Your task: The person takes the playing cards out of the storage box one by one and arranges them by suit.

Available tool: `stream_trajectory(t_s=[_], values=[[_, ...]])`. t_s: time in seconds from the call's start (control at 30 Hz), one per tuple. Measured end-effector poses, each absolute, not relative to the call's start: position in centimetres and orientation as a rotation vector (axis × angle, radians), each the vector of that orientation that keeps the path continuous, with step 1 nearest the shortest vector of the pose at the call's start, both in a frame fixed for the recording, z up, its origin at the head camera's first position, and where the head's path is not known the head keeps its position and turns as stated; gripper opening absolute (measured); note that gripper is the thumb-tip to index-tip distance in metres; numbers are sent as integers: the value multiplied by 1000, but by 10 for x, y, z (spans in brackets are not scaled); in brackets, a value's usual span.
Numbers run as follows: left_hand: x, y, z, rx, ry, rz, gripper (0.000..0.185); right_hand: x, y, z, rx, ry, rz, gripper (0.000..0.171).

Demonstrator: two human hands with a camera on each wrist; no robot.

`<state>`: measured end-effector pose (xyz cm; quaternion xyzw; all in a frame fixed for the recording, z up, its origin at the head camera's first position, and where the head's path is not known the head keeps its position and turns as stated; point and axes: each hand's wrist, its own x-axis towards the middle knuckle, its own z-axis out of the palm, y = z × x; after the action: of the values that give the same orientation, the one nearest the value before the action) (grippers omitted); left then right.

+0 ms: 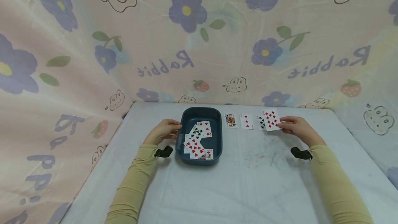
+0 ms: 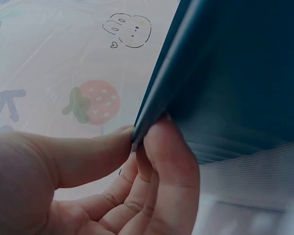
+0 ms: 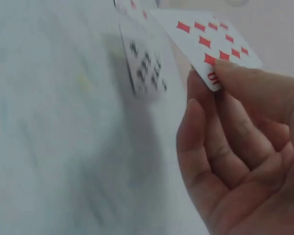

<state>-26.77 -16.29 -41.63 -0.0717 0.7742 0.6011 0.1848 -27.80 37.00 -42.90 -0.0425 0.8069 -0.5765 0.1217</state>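
My left hand (image 1: 161,132) pinches the left rim of a dark blue tray (image 1: 219,141); the left wrist view shows the thumb on the outside of the tray wall (image 2: 225,73) and the index finger curled against its other side. Several playing cards (image 1: 196,132) lie loosely overlapped, face up, in the tray. Between thumb and fingers my right hand (image 1: 298,129) grips a diamonds playing card (image 3: 220,41) by its lower corner, raised above the table. It partly covers a clubs card (image 1: 260,123) in the head view.
A face card (image 1: 230,121) and a hearts card (image 1: 247,121) lie in a row with the clubs card, right of the tray. The white-covered table (image 1: 248,189) meets a printed curtain (image 1: 217,58) at the back. Black wrist cameras (image 1: 301,153) sit at both cuffs.
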Motion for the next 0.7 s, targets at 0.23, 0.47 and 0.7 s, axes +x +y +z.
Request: stream_trajectory(t_s=[0.23,0.47,0.7], values=[[-267,-163,-416,-215,2183,1697,25,-275,389,-434,34,2389,-1703,62],[-267,-164,-416,-220,2178,1700,25,-277,396,-438,263,2480,-1510,62],[-267,-163,-417,-210,2168,1700,28,-282,400,-442,274,2522,-1423,58]])
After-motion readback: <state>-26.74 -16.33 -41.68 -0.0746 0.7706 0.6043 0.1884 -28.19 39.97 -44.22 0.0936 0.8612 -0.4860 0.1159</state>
